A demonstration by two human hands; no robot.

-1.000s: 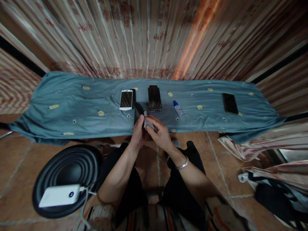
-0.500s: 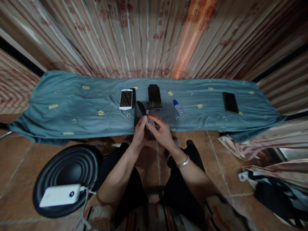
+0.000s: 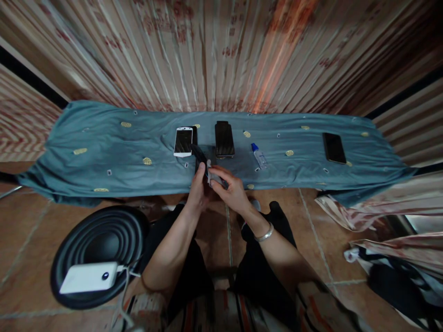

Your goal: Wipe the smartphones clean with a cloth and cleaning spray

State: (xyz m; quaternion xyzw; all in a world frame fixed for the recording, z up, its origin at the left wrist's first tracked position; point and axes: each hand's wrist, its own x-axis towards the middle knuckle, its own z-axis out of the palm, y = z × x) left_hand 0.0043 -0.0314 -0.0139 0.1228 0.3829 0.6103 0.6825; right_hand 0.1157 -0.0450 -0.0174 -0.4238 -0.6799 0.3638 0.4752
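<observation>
At far left, a white power bank [image 3: 88, 277] rests on a black ridged disc [image 3: 74, 237]. On the blue cover [image 3: 62, 170] lies a white phone [image 3: 183, 142], overlapping a dark thing at its right edge.

Just right of it, the person's left hand [image 3: 196, 191] is closed around a dark slab [image 3: 200, 155], probably a phone, held tilted above the cover's near edge, its far end poking out past the thumb. It looks light, stiff and smooth, so likely slippery, with a face that could crack; the long side edges seem the safest hold. The right hand [image 3: 232, 190] pinches a soft grey cloth [image 3: 209, 175] against its near part.

Beyond the hands lies a black phone [image 3: 224, 139], then a clear bottle [image 3: 259, 157] with a blue cap, and well apart, another phone [image 3: 334, 147].

No brand can be read: the power bank shows only a dark round mark, and any print on the bottle is too small to make out.
</observation>
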